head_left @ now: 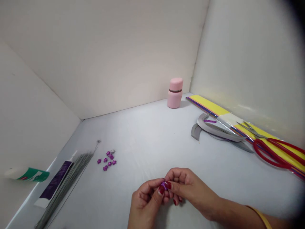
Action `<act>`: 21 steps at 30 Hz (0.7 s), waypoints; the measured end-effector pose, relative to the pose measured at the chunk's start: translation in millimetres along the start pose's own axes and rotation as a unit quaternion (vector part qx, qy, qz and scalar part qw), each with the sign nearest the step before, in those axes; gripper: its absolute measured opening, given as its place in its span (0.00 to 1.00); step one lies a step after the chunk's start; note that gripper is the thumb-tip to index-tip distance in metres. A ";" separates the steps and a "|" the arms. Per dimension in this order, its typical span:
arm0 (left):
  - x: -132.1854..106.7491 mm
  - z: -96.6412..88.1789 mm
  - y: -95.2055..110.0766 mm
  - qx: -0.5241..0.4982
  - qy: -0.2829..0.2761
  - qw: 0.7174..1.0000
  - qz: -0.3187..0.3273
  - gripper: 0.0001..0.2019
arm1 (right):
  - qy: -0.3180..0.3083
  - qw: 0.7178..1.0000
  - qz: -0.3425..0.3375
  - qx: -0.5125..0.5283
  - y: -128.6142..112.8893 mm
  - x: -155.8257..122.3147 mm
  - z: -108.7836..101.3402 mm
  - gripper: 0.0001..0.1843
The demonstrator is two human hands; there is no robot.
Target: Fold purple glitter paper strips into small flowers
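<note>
Near the front edge of the view, a small purple paper star [164,184] is pinched between both my hands. My left hand [149,200] grips it from the left with thumb and forefinger. From the right, my right hand [188,189] closes thumb and fingers on the same piece. The fingertips cover most of it, so its exact shape is partly hidden. To the left on the table lies a loose group of several purple paper stars [105,168], apart from my hands.
Thin wires [69,183] lie beside a purple-and-white tube [56,181] at left, near a green-and-white tube [35,175]. A pink flask [175,93] stands at the back. Grey paper strips [214,128], red-handled scissors [271,151] and packed coloured strips [209,105] lie at right. White walls [114,57] enclose the table.
</note>
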State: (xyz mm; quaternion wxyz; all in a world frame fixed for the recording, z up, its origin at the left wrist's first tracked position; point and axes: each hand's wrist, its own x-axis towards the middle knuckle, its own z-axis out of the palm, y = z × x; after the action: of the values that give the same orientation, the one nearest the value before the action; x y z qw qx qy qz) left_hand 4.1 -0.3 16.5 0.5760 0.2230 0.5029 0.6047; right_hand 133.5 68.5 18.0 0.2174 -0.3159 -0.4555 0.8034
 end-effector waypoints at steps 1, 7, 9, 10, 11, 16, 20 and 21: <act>-0.4 0.1 -1.4 0.007 0.010 1.000 0.005 0.10 | 0.006 1.000 0.001 -0.003 -0.2 -0.2 0.2 0.16; -5.5 -2.8 -10.0 0.097 0.049 0.988 0.106 0.08 | 0.026 1.000 0.007 0.003 -0.8 -1.1 1.1 0.17; -6.5 -5.4 -11.1 0.186 0.045 0.961 0.199 0.07 | 0.023 1.000 0.011 0.006 -0.3 -1.4 2.0 0.17; -6.6 -6.6 -11.3 0.227 0.042 0.941 0.246 0.08 | 0.021 1.000 0.014 0.008 0.0 -1.6 2.6 0.17; -6.5 -7.5 -11.2 0.257 0.039 0.922 0.287 0.10 | 0.021 1.000 0.016 0.011 0.2 -1.9 3.2 0.17; -4.4 -8.1 -10.2 0.305 0.019 0.876 0.373 0.16 | 0.028 0.999 0.018 0.027 0.9 -3.5 6.5 0.16; -4.6 -7.3 -11.7 0.291 0.032 0.894 0.339 0.13 | 0.030 0.999 0.012 0.035 0.5 -3.8 7.1 0.15; -4.8 -7.2 -11.9 0.280 0.034 0.905 0.317 0.11 | 0.031 0.999 0.013 0.034 0.5 -3.8 6.8 0.15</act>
State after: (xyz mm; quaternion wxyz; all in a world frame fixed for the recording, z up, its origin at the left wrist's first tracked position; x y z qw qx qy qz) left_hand 4.8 -9.3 4.8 0.2502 0.5026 0.5733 0.5968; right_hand 131.3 61.8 21.4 0.2320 -0.3387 -0.4168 0.8110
